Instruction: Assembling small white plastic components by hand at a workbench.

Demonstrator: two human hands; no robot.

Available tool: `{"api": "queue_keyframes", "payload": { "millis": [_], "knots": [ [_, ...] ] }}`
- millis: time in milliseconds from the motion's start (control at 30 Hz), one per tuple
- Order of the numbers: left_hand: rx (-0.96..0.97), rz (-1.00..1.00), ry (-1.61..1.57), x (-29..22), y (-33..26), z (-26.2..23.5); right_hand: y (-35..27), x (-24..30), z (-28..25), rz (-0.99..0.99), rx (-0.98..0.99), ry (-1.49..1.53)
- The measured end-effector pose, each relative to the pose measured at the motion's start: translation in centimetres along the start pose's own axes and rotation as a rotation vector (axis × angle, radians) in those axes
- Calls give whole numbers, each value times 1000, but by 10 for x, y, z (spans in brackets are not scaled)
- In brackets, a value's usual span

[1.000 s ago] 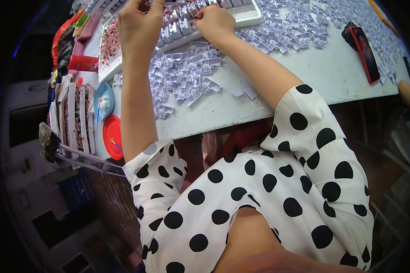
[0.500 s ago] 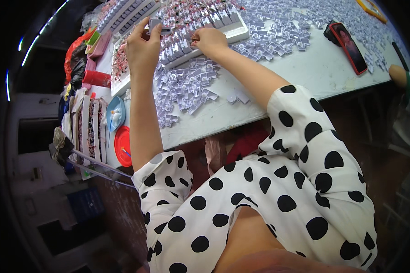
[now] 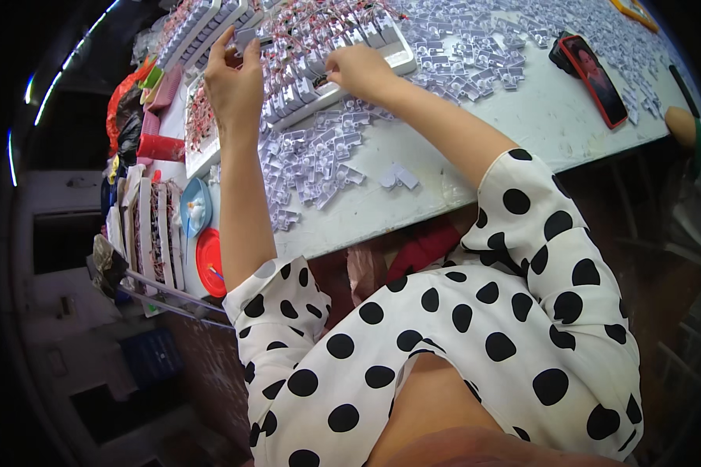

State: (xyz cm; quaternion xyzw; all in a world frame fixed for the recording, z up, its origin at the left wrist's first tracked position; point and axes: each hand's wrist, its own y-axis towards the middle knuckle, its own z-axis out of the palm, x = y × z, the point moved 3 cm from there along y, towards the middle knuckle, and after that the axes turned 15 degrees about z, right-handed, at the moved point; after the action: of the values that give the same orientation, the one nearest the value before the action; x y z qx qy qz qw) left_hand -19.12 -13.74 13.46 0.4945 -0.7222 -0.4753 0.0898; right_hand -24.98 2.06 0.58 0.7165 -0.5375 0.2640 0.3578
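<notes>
My left hand (image 3: 236, 82) is raised over the left side of the work, its thumb and fingers closed on a small light-grey plastic casing (image 3: 246, 37) with a dark slot at one end. To its right, my right hand (image 3: 360, 71) reaches into a white foam tray (image 3: 403, 61) with rows of similar casings and thin red wires. The right fingertips are bent together at the tray's near rows; what they grip, if anything, is too small to make out. Loose pale plastic casings (image 3: 323, 152) lie in a heap on the table below both hands.
More casings (image 3: 483, 54) spread across the table's far right. A phone in a red case (image 3: 596, 82) leans there; another person's arm (image 3: 681, 128) rests at the right edge. At left stand a red cylinder (image 3: 162, 147), a blue bowl (image 3: 195, 206), a red lid (image 3: 210, 261) and stacked trays (image 3: 157, 229).
The view has shifted slightly, and both hands appear a little further left. My left hand still holds the casing. My right fingers remain at the tray's near rows.
</notes>
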Motion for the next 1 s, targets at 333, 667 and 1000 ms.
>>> {"api": "queue_keyframes", "payload": {
  "millis": [333, 667, 1000],
  "knots": [
    [15, 41, -72, -25, -7, -4, 9, 10, 25, -103, -37, -192],
    [-4, 19, -112, -17, -19, -5, 7, 18, 28, 143, -180, -134],
    [-39, -29, -175, -18, -22, -8, 19, 9, 35, 193, -108, -125]
  ]
}}
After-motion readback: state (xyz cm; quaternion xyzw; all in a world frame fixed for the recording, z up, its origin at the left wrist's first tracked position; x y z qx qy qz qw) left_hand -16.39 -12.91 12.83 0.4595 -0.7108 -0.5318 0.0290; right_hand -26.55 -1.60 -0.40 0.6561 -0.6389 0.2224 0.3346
